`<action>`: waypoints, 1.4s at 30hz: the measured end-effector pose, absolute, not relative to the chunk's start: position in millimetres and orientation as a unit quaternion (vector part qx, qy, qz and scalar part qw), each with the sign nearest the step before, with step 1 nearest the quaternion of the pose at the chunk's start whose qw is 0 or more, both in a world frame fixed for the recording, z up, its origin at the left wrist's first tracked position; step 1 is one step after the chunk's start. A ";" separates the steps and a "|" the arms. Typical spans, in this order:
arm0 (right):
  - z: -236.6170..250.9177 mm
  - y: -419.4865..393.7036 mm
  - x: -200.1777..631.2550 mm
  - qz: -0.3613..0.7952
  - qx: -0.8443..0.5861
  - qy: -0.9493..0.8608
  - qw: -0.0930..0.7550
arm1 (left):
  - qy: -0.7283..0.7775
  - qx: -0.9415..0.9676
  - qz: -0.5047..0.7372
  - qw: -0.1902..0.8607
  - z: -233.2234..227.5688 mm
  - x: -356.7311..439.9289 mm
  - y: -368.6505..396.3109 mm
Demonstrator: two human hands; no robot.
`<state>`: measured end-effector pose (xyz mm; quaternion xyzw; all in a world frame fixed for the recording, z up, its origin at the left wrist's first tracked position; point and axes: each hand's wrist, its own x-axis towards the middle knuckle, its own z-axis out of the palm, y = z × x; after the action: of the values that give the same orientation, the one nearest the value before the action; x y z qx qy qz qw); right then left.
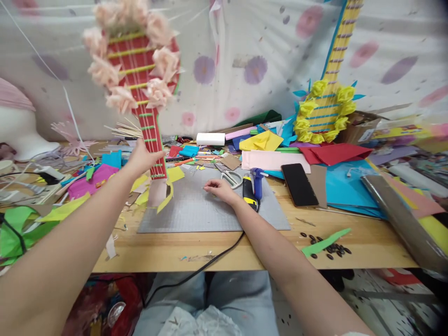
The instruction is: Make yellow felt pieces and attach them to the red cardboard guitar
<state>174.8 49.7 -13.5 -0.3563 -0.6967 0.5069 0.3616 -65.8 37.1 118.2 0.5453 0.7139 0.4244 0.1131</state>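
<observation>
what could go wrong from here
The left hand holds the red craft guitar only by its neck, so the flower-covered body could tip or bend. A black cable passes the right forearm and drops over the front edge of the table; a snag might yank it. The right hand is near the glue gun, which could burn it if hot.

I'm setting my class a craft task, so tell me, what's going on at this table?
A person's left hand holds a red toy guitar by its neck, with the flower-trimmed body uppermost. The right hand is over the grey mat, fingers drawn together; whether they pinch anything is too small to tell. Scissors and a blue glue gun are close by it. A yellow toy guitar is upright at the back right.
</observation>
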 end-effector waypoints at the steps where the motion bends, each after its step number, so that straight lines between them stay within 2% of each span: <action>1: -13.6 49.3 174.5 0.506 -0.356 -0.697 0.363 | 0.720 0.576 0.376 0.087 130.5 -64.0 37.5; 5: -14.3 48.9 173.6 0.494 -0.356 -0.706 0.361 | 0.698 0.695 0.169 0.001 163.5 -36.0 47.9; 10: -15.9 49.4 174.0 0.486 -0.353 -0.716 0.356 | 0.598 0.798 -0.055 -0.053 151.5 17.6 67.5; 13: -17.8 49.6 173.7 0.489 -0.346 -0.723 0.343 | 0.571 0.814 -0.107 -0.034 132.8 32.7 79.8; 21: -22.5 52.1 173.1 0.492 -0.319 -0.741 0.328 | 0.594 0.794 -0.130 -0.004 96.3 23.7 111.3; 25: -22.1 50.9 172.8 0.501 -0.324 -0.731 0.331 | 0.604 0.789 -0.110 0.008 87.1 23.0 123.4; 37: -16.8 47.0 171.2 0.502 -0.347 -0.718 0.334 | 0.626 0.775 0.083 -0.031 40.7 27.4 119.9; 42: -16.0 49.4 171.4 0.491 -0.382 -0.674 0.398 | 0.538 0.785 0.304 -0.050 47.9 21.6 80.3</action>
<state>171.4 49.4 -16.0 -0.3820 -0.6745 0.4909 0.3977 21.6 80.3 47.9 0.7847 0.5380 0.3036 -0.0505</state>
